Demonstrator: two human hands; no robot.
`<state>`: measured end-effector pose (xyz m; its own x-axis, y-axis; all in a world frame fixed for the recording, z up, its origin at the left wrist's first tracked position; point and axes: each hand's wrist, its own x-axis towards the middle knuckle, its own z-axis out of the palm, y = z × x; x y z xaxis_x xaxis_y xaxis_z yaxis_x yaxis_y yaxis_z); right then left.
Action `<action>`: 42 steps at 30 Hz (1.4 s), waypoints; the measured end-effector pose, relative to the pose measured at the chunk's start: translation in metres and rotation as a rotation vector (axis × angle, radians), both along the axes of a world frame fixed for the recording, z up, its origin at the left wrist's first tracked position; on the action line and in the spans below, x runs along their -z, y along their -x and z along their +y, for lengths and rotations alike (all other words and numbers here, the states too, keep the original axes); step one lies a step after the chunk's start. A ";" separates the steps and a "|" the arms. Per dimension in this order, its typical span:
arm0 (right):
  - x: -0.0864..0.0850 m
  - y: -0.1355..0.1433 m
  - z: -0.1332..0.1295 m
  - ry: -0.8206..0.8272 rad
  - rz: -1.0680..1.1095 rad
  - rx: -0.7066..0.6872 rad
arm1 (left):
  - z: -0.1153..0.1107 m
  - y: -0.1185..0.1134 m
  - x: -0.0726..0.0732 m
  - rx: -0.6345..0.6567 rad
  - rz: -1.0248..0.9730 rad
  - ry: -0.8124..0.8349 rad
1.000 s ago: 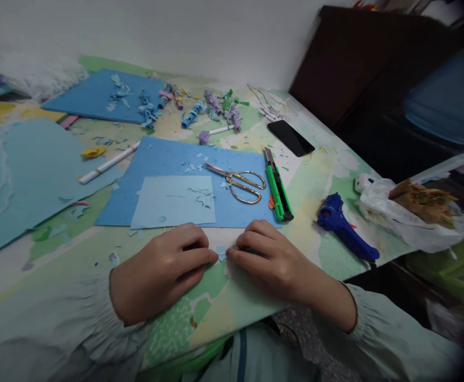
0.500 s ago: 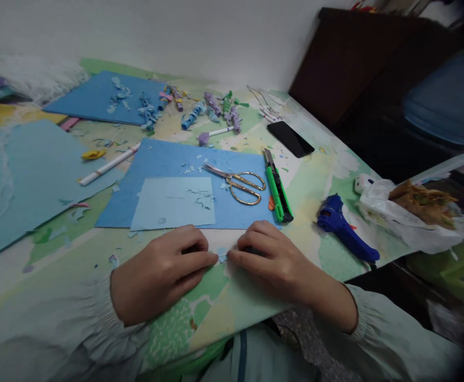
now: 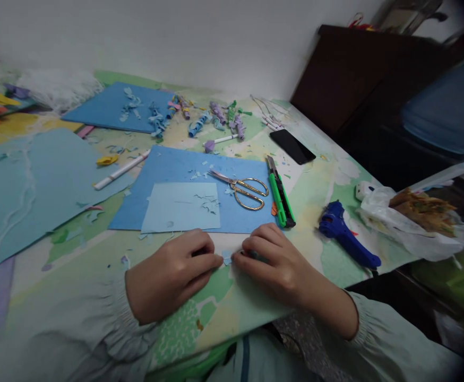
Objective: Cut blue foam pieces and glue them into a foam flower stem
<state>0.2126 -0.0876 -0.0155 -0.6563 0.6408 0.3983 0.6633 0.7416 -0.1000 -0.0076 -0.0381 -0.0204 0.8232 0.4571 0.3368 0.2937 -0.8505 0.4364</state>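
Close to the table's front edge, a small light-blue paper piece [image 3: 226, 257] lies between my fingertips. My left hand [image 3: 176, 273] pinches its left side with curled fingers. From the other side my right hand [image 3: 277, 260] is closed at its right end; what lies under its curled fingers is hidden. Just beyond is a blue foam sheet [image 3: 130, 215] bearing a pale-blue sheet [image 3: 164, 207] with thin cut scraps on it. Gold-handled scissors [image 3: 249, 192] rest there with blades a little apart. A green utility knife [image 3: 282, 199], blade extended, lies along the sheet's right edge.
A blue glue gun [image 3: 345, 236] and a plastic bag with food [image 3: 423, 212] are at right. A black phone [image 3: 292, 146] lies further back. Several curled paper pieces [image 3: 216, 114] are by the wall. A white stick [image 3: 122, 170] and large light-blue sheet [image 3: 52, 180] lie left.
The whole view has shifted slightly, so things appear a little lower and further right. Both hands keep nearly the same pose around the small light-blue piece.
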 end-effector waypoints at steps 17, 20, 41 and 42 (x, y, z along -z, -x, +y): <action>-0.039 -0.018 0.013 0.030 0.323 0.232 | 0.006 -0.001 -0.004 0.005 -0.122 0.239; -0.053 -0.047 0.013 -0.071 0.230 0.602 | 0.008 0.000 -0.005 -0.011 -0.168 0.285; -0.025 -0.106 -0.071 0.080 0.199 1.239 | 0.007 0.004 -0.005 -0.044 -0.160 0.149; -0.029 -0.096 -0.078 0.139 0.387 1.161 | 0.007 0.005 -0.004 -0.045 -0.161 0.146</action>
